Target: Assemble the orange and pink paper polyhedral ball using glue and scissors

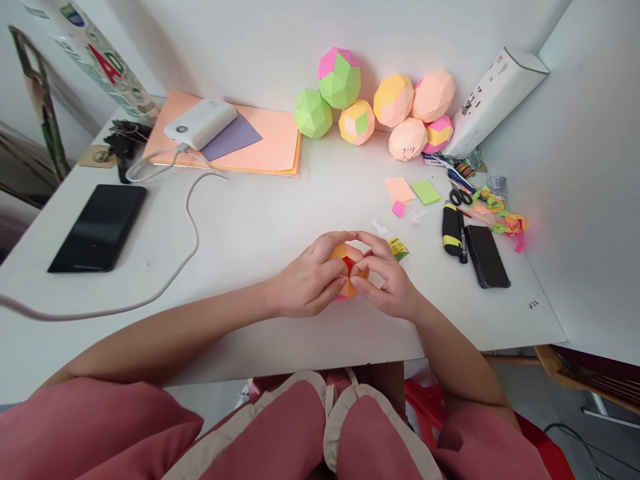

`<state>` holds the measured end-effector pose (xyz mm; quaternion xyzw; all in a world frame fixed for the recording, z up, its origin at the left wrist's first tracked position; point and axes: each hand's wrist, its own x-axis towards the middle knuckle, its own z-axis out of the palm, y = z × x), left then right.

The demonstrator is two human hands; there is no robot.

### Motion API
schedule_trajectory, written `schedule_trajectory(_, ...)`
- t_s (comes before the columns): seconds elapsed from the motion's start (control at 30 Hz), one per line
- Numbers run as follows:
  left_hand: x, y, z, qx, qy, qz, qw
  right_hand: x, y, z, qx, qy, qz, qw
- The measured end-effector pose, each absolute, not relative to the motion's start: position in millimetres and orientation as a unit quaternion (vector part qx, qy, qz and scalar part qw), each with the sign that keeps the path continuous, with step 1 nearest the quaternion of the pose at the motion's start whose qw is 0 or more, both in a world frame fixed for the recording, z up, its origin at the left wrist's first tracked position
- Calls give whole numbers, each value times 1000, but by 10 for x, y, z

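Between my hands, over the front part of the white desk, is a faceted paper ball (pixel 353 253) in orange, peach and pink. An opening on its upper side shows a red-orange inside. My left hand (pixel 315 277) is wrapped round its left side, thumb and forefinger at the opening's edge. My right hand (pixel 389 280) grips the right side, its fingertips pinching the rim of the same opening. The fingers cover much of the ball. Just behind my right hand lie a small yellow-green packet (pixel 399 249) and a small white nozzle-like piece (pixel 380 228).
Several finished paper balls (pixel 340 81) are stacked against the back wall. Peach paper pieces (pixel 399 189), a green pad (pixel 425 192), scissors (pixel 461 197), a cutter (pixel 452 230) and a phone (pixel 487 257) lie right. Left are a tablet (pixel 98 228), power bank (pixel 201 124) and cable (pixel 193 250).
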<state>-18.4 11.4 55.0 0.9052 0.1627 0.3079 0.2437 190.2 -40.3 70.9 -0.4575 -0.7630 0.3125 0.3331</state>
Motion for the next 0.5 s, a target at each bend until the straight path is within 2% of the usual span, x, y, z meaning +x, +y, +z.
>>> schedule_trajectory(0.5,-214,92,688,914,174,238,278,1877,-415,707,-462,-753,325,338)
